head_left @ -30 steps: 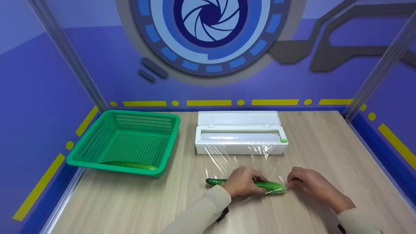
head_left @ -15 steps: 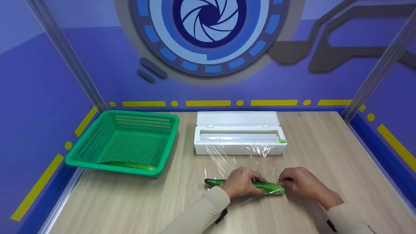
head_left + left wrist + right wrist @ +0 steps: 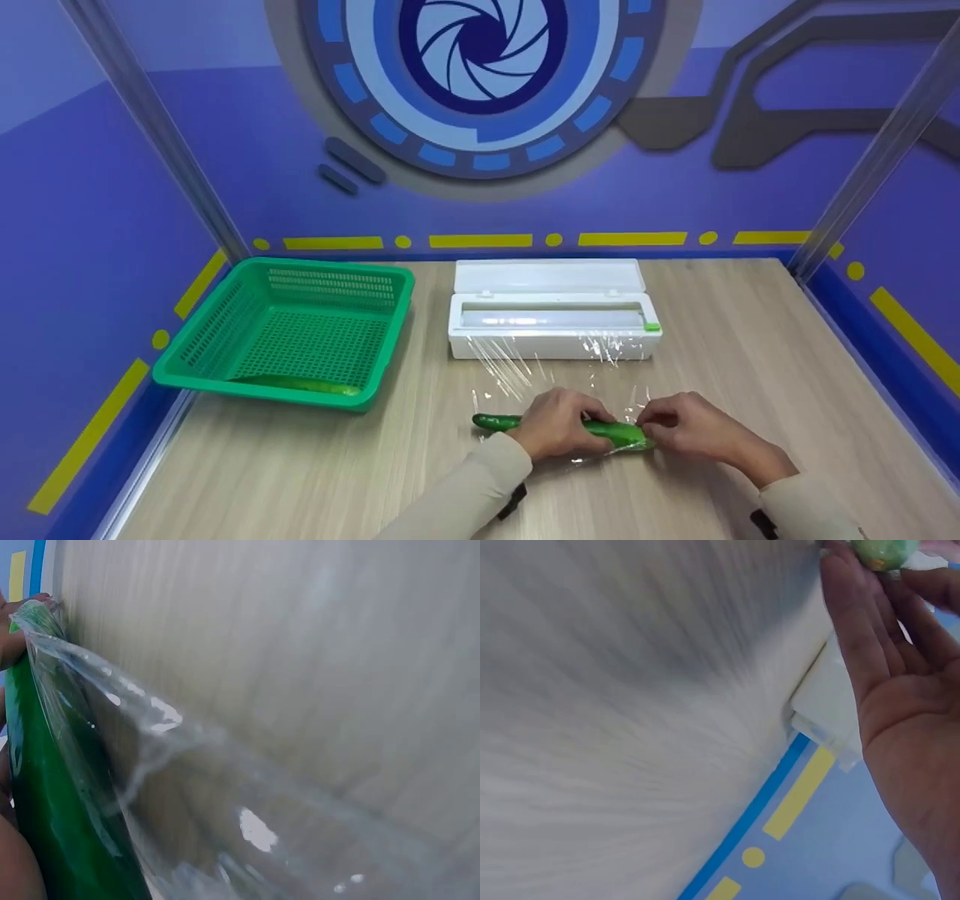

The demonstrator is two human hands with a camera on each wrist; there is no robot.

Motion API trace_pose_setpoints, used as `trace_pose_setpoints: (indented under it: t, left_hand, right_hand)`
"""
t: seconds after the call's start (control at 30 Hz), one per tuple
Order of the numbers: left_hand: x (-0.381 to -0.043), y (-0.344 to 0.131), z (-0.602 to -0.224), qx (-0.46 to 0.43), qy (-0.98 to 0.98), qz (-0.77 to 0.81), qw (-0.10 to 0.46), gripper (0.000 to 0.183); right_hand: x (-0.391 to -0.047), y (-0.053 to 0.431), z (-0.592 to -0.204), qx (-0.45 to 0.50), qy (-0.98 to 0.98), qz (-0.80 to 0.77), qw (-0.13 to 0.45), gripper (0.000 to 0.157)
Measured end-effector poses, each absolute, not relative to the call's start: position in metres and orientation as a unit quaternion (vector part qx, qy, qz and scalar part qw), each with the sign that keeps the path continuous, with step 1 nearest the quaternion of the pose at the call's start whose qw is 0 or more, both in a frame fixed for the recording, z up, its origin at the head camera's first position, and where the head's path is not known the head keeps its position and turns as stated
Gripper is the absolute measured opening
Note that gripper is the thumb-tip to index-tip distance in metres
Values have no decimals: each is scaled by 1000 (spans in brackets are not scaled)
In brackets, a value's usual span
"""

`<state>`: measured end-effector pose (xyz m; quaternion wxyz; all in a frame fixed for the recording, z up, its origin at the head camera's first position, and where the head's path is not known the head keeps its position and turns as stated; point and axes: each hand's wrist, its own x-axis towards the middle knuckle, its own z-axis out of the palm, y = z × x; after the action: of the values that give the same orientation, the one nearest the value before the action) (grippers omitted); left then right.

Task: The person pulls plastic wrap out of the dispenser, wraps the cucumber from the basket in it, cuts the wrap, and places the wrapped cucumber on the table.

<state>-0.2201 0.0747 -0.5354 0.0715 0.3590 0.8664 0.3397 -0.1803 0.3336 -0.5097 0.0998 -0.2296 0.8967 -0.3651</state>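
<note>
Cucumber [image 3: 619, 433] under your left hand [image 3: 559, 421], which grips its middle; your right hand [image 3: 684, 424] pinches the pale end. Cling film [image 3: 165, 718] alongside. Probably light, firm, slick; film likely clingy, tearable. Hold cucumber mid-body, film by edges.

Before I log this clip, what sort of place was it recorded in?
Probably a purpose-built booth rather than a home kitchen: printed blue-and-purple wall panels stand along three sides of a wood-grain table, with metal posts at the back corners.
</note>
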Motion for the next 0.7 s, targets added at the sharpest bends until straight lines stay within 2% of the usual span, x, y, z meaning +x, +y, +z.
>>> trace_pose_setpoints:
  t: [0.07,0.27,0.7]
  left_hand:
    - [-220,75,-535,352,869,339,76,29]
    - [-219,77,-536,348,867,347,81,29]
    - [-219,77,-537,356,869,339,59,28]
  right_hand:
    - [-178,334,-509,-226,890,-378,116,8]
    - [-175,332,-509,-217,894,-374,122,21]
    - [-175,327,-510,-232,898,-357,106,17]
